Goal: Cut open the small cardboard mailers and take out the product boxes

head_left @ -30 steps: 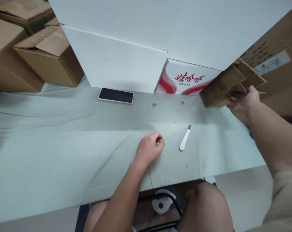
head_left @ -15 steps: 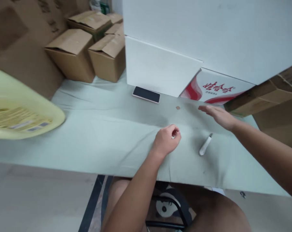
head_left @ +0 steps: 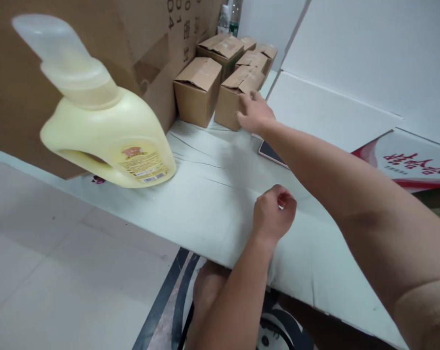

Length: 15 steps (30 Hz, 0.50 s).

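My right hand (head_left: 255, 113) is stretched far across the table, at the right side of a small cardboard box (head_left: 229, 104) with closed top flaps. Its fingers are spread; whether they touch the box I cannot tell. My left hand (head_left: 274, 214) rests low over the front of the table, fingers curled into a loose fist around a hollow, with nothing visible inside. Under my right forearm, a phone (head_left: 271, 153) with a dark screen lies partly hidden.
Several more small cardboard boxes (head_left: 198, 92) stand behind and beside it. A large yellow detergent bottle (head_left: 132, 126) is on the left, before a big carton (head_left: 139, 29). White panels (head_left: 332, 107) and a red-and-white printed carton (head_left: 416, 160) stand right. Bottles (head_left: 229, 19) are at the back.
My view has swung left. My right hand has moved from the table's right side over to the small boxes. The left hand stays curled. The white-handled cutter has left the view.
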Motion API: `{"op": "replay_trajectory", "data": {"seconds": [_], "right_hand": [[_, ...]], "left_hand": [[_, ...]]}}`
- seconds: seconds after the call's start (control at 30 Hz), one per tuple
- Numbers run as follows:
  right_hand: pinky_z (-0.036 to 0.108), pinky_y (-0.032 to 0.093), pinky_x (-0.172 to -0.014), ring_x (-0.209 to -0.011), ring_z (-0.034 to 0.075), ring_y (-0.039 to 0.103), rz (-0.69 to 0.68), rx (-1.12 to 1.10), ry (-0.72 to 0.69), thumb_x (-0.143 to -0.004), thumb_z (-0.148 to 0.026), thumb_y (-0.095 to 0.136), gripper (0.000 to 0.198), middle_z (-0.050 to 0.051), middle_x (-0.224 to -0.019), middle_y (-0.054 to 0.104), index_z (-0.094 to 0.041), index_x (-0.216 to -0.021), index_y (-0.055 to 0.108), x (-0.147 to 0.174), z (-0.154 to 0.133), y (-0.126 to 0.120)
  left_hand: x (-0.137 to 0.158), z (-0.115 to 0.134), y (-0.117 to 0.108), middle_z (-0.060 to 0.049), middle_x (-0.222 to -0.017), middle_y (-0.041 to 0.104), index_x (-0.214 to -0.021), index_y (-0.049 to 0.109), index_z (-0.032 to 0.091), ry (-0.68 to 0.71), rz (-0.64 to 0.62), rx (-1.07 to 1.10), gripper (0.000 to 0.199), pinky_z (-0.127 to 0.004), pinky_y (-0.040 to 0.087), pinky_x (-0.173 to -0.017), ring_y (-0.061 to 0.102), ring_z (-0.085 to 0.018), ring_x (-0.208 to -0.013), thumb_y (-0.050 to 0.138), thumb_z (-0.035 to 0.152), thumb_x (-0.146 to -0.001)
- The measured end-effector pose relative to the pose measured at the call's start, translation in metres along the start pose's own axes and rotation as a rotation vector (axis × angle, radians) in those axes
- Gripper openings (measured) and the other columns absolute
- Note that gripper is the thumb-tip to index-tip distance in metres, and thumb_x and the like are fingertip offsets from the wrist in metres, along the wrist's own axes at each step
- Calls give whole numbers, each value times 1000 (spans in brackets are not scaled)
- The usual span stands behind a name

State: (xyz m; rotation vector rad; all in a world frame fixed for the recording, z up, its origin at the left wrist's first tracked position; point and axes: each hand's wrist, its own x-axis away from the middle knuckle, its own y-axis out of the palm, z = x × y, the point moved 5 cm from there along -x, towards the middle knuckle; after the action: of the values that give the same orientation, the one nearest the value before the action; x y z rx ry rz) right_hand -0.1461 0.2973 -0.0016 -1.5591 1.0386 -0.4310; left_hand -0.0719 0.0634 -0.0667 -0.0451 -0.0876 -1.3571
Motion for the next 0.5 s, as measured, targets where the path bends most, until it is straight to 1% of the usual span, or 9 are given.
{"op": "replay_trajectory", "data": {"seconds": [0.07, 0.13, 0.2, 0.27, 0.33, 0.4, 0.43, 0.5], "right_hand": [[60, 31, -124, -152, 39, 36, -14, 55, 57, -91, -29, 61, 60, 21, -162, 38, -10, -147, 49, -22, -8, 5], [52, 32, -123, -152, 37, 36, -51, 143, 93, -96, -33, 53, 60, 24, -160, 37, -1, -146, 45, -30, -15, 5], [47, 36, -119, -148, 36, 41, -93, 226, 112, -100, -38, 44, 63, 27, -157, 39, 6, -144, 43, -28, -20, 1], [46, 40, -115, -144, 37, 46, -112, 284, 96, -100, -40, 42, 64, 28, -156, 40, 7, -143, 43, -18, -24, -3], [50, 43, -113, -141, 38, 50, -104, 312, 47, -98, -37, 48, 61, 28, -160, 37, 2, -146, 44, 0, -26, -6], [55, 44, -114, -141, 39, 51, -60, 313, -46, -94, -33, 53, 62, 25, -165, 34, -5, -148, 45, 30, -26, -12], [57, 44, -114, -142, 39, 50, -26, 301, -105, -92, -32, 55, 63, 24, -166, 34, -8, -149, 45, 50, -24, -16], [59, 43, -114, -144, 40, 48, 48, 253, -228, -91, -34, 56, 63, 22, -165, 37, -13, -150, 45, 100, -15, -30]], "left_hand": [[-1, 0, -6, 0, -76, 68, -76, 56, 22, -7, 0, 30, 8, -28, 47, -70, 60, -14, -72, 58, 17, -82], [-1, 2, -12, 1, -74, 67, -76, 56, 22, -6, -2, 54, 7, -28, 46, -69, 60, -15, -71, 58, 18, -81], [1, 4, -19, 1, -72, 65, -74, 56, 22, 3, 12, 75, 8, -28, 46, -67, 59, -15, -70, 58, 18, -81], [3, 6, -25, 1, -71, 63, -73, 54, 22, 18, 55, 88, 9, -29, 45, -68, 57, -15, -69, 58, 18, -80], [5, 7, -32, 1, -71, 61, -73, 53, 23, 49, 122, 90, 10, -30, 46, -70, 57, -16, -70, 58, 18, -80], [7, 8, -37, 1, -72, 61, -75, 52, 23, 104, 212, 89, 9, -32, 48, -75, 58, -16, -72, 57, 18, -81], [9, 9, -41, 0, -74, 61, -77, 53, 23, 145, 279, 84, 8, -33, 49, -78, 59, -17, -75, 57, 18, -81], [15, 10, -50, -3, -81, 62, -82, 54, 23, 253, 459, 71, 5, -35, 51, -83, 60, -19, -82, 57, 19, -81]]}}
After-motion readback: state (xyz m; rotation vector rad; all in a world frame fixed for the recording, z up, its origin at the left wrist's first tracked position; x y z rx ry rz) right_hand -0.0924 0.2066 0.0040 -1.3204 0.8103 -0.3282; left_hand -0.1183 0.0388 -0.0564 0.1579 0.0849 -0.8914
